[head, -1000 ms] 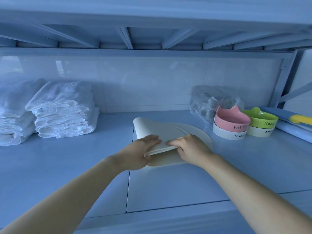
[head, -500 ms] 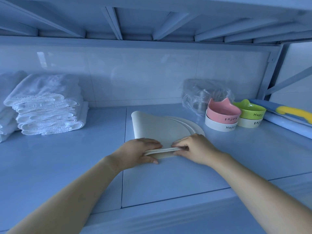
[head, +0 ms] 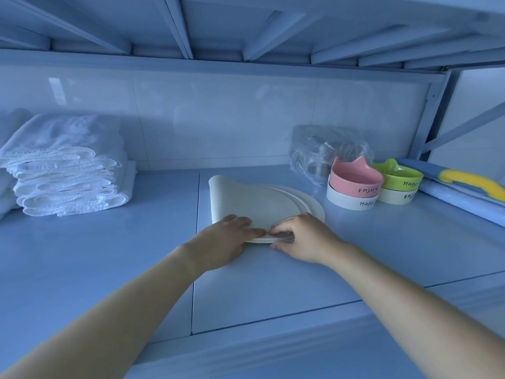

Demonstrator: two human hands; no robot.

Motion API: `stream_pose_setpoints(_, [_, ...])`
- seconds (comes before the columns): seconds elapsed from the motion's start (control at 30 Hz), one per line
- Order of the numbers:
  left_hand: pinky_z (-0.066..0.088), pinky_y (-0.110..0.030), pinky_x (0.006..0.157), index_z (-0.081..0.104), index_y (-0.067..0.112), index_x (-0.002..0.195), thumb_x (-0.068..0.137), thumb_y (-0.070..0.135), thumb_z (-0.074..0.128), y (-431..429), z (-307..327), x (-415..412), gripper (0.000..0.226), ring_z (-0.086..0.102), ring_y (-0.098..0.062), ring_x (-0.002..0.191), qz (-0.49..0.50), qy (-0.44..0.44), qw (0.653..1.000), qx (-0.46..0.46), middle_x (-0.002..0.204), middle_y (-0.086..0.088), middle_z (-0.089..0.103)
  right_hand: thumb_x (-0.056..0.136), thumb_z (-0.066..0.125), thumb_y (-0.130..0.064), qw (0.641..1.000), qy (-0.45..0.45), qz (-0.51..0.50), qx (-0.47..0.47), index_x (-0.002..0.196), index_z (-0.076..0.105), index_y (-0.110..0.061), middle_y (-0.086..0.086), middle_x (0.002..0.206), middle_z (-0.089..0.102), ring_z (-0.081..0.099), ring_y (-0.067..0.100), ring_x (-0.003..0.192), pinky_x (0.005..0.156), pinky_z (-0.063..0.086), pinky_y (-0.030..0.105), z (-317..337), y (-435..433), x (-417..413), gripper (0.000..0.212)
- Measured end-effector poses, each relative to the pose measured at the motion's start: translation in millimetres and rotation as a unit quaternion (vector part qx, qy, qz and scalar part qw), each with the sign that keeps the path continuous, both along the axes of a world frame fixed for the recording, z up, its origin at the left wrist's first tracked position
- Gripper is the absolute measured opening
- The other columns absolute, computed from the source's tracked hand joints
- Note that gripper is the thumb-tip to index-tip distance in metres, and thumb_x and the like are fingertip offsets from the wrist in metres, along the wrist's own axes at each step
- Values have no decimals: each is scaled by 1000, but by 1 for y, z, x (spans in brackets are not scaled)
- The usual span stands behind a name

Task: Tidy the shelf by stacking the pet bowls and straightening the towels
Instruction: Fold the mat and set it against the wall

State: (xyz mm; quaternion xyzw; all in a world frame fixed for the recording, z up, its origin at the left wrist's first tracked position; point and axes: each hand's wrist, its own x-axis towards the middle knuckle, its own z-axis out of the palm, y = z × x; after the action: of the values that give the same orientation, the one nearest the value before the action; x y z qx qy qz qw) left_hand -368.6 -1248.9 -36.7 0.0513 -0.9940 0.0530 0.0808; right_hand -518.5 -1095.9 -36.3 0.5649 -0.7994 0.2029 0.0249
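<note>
A white round mat (head: 254, 203), folded over on itself, lies mid-shelf. My left hand (head: 226, 236) presses flat on its near edge, fingers straight. My right hand (head: 300, 237) pinches the same near edge, fingers curled round the layers. A pink cat-eared bowl (head: 355, 180) sits stacked on a white bowl (head: 352, 201) to the right. Beside them a green bowl (head: 397, 177) is stacked on another white bowl (head: 396, 195). A pile of folded white towels (head: 68, 170) stands at the left against the wall.
A crumpled clear plastic bag (head: 319, 149) lies behind the bowls. A blue folded cloth with a yellow handle shape (head: 467, 184) lies at the far right. More white towels (head: 8, 127) sit at the left edge. The upper shelf hangs low overhead.
Both hands have pressed the folded mat's raised near edge down flat on the shelf and slid closer together. The view shifted slightly left and up.
</note>
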Motion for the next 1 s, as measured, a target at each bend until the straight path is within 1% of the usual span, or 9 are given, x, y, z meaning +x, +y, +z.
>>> stream_pose_setpoints(0.07, [46, -35, 92, 21, 40, 143, 95, 14, 38, 0, 4, -1, 57, 29, -17, 129, 3, -4, 999, -38, 142, 4, 32, 79, 68, -36, 1000, 1, -1, -9, 106, 69, -25, -8, 107, 70, 61, 13, 103, 88, 49, 31, -1, -1, 1, 29])
stream_pose_setpoints(0.13, [50, -33, 81, 19, 41, 143, 94, 13, 37, -1, 8, -4, 59, 31, -16, 127, 14, 0, 997, -79, 139, 7, 35, 79, 66, -35, 1000, 6, -4, -28, 104, 69, -27, -7, 101, 71, 62, 15, 98, 83, 50, 32, -1, -2, 2, 25])
stream_pose_setpoints(0.33, [37, -26, 62, 33, 46, 134, 85, 9, 42, -5, 10, -19, 62, 40, -12, 119, 50, 45, 995, -71, 126, 15, 48, 73, 57, -23, 999, 34, -23, -31, 100, 68, -32, -7, 98, 69, 61, 19, 94, 74, 52, 34, -3, -13, -8, 30])
stream_pose_setpoints(0.53, [43, -29, 71, 24, 50, 138, 89, 8, 36, -18, -6, -24, 65, 28, -11, 133, 75, 37, 996, -29, 143, 16, 34, 78, 57, -17, 998, 56, -32, 27, 115, 62, -31, -7, 120, 63, 55, 19, 113, 90, 48, 32, 0, -33, -37, 39])
stream_pose_setpoints(0.63, [43, -33, 91, 24, 50, 139, 89, 4, 35, -24, -5, -27, 69, 23, -13, 137, 83, 13, 996, 34, 148, 10, 27, 78, 54, -14, 996, 73, -12, 55, 109, 64, -30, -4, 110, 66, 57, 23, 106, 83, 50, 36, 3, -44, -47, 37])
stream_pose_setpoints(0.77, [42, -34, 97, 26, 45, 140, 88, 1, 35, -31, 1, -39, 69, 33, -15, 131, 97, 0, 994, 55, 146, 7, 31, 79, 54, -14, 997, 57, 10, 52, 104, 66, -30, -8, 105, 68, 58, 20, 100, 81, 50, 34, 6, -52, -59, 32])
stream_pose_setpoints(0.83, [40, -32, 99, 30, 43, 140, 89, 2, 36, -33, 3, -45, 66, 36, -15, 130, 114, 6, 991, 67, 146, 8, 34, 79, 50, -12, 996, 58, 29, 58, 92, 66, -24, -3, 91, 67, 58, 24, 90, 73, 50, 38, 7, -54, -67, 24])
stream_pose_setpoints(0.9, [43, -30, 95, 33, 41, 139, 91, 6, 36, -35, 5, -51, 60, 43, -18, 124, 133, 27, 988, 76, 141, 9, 42, 81, 51, -22, 996, 49, 44, 66, 84, 62, -20, 0, 80, 62, 56, 25, 80, 67, 49, 40, 10, -56, -72, 12])
stream_pose_setpoints(1.0, [48, -33, 84, 37, 39, 138, 91, 5, 35, -37, 7, -60, 58, 54, -25, 110, 161, 66, 981, 91, 129, 5, 55, 77, 58, -49, 995, 45, 41, 74, 82, 62, -23, -3, 73, 60, 56, 18, 73, 61, 48, 34, 14, -60, -72, 28])
